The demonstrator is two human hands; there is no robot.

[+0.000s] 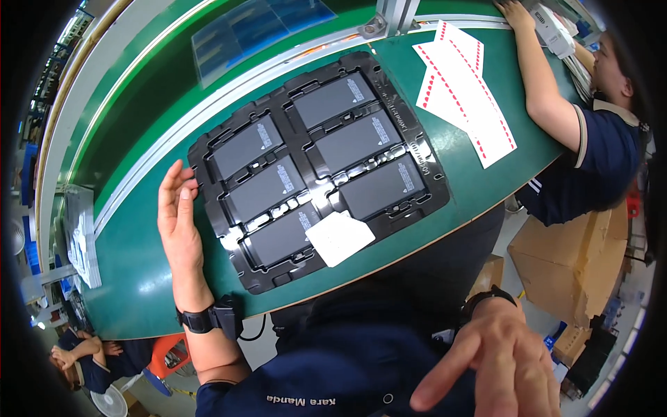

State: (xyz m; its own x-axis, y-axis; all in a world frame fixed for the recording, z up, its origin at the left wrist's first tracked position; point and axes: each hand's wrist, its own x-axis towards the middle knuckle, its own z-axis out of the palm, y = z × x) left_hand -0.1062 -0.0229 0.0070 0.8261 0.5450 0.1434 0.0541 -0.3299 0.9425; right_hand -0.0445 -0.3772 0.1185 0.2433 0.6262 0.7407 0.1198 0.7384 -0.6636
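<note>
A black moulded plastic tray (299,156) lies at a slant on the green table. In its pockets sit several flat, dark rectangular packs (356,142) with pale printing, which look like batteries. A small white sheet (340,238) rests over the tray's near edge and covers a corner of one pack. Beside the left edge of the tray is my left hand (182,219), its thumb and fingers extended; whether it touches the rim I cannot tell. My right hand (504,358) is raised off the table at the lower right, fingers spread and holding nothing.
White sheets with red dashed edges (469,90) overlap at the right of the green table (132,292). A metal rail runs along the back. Another person (583,125) reaches over the table at the far right. Cardboard boxes (566,260) stand below that side.
</note>
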